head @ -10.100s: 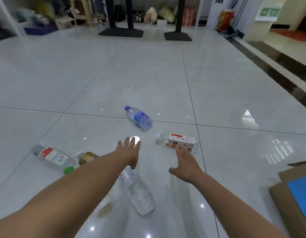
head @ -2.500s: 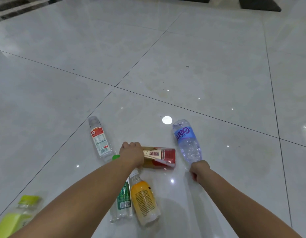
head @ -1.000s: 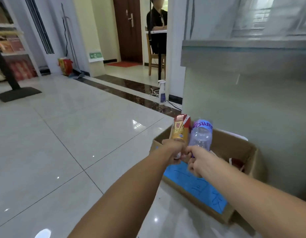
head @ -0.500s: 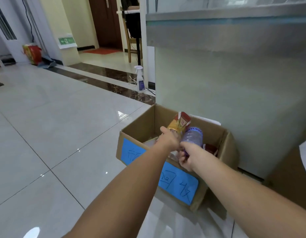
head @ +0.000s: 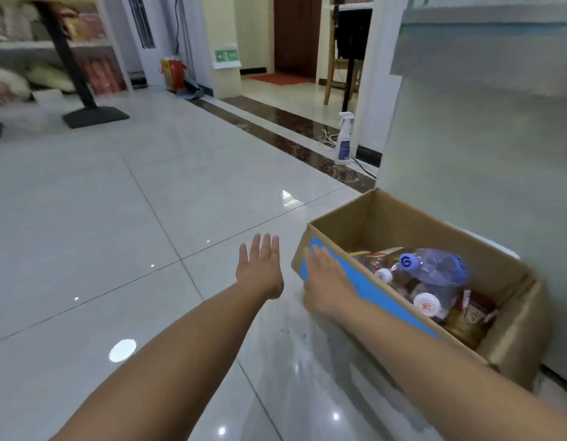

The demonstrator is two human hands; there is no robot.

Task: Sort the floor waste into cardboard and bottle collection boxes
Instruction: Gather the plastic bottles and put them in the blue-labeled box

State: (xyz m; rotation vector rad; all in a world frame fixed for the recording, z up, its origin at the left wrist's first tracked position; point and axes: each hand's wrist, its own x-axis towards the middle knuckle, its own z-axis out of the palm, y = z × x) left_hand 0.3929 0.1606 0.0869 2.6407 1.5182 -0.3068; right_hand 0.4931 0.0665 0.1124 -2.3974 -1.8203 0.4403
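Note:
A brown cardboard box (head: 396, 214) with a blue label on its front stands on the floor at the right, against a pale wall. Inside it lie a clear water bottle with a blue label (head: 434, 268), a red and yellow drink bottle (head: 380, 253) and several other bottles. My left hand (head: 259, 272) is stretched out flat over the floor tiles, left of the box, with nothing in it. My right hand (head: 323, 281) hovers palm down in front of the box's near left corner, fingers spread and holding nothing.
A white spray bottle (head: 343, 144) with loose cables stands by the dark floor strip behind the box. A black stand base (head: 94, 117) sits far left on the floor, with shelves behind it. A chair and a dark doorway lie at the back.
Both hands held bottles over the box half a second ago. Those bottles now lie inside it, and both hands have let go and drawn back to the left of the box.

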